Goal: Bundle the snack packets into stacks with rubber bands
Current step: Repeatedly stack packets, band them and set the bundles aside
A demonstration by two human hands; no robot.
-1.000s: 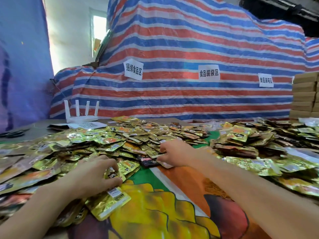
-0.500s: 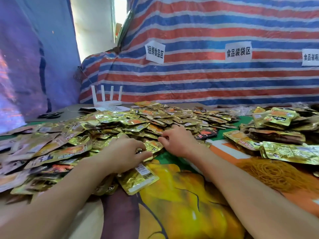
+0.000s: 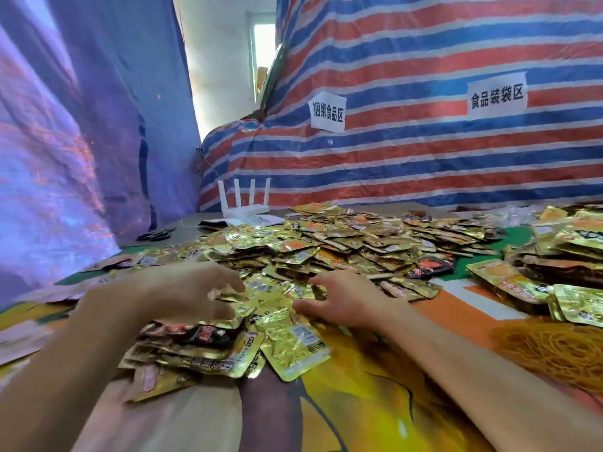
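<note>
Looking at a loose heap of gold foil snack packets [image 3: 326, 249] spread over the middle and left of the surface [image 3: 375, 402], with a few black ones mixed in. Far too many to count. Near edge of heap right under both hands.

Left hand [image 3: 182, 295] palm-down on a small wad of packets, motion-blurred, fingers curled. Can't tell whether gripping or just resting.

Right hand [image 3: 346, 301] palm-down just beside it, fingers relaxed and laid flat on the packets, thumb touching one gold packet [image 3: 290, 340] jutting toward the camera.

Neater stacks of packets [image 3: 571, 256] at far right, apart from the heap. One tangle of tan rubber bands [image 3: 554, 347] near the right forearm.

Surface covered in a printed orange, yellow and green cloth. Back-left: one white router [image 3: 244, 203] with four antennas, one pair of scissors [image 3: 156, 235].

Behind: red-blue-white striped tarp [image 3: 424, 158] carrying two paper signs [image 3: 327, 112], purple-blue sheet [image 3: 65, 141] on the left, one bright window [image 3: 262, 37] in the gap.
</note>
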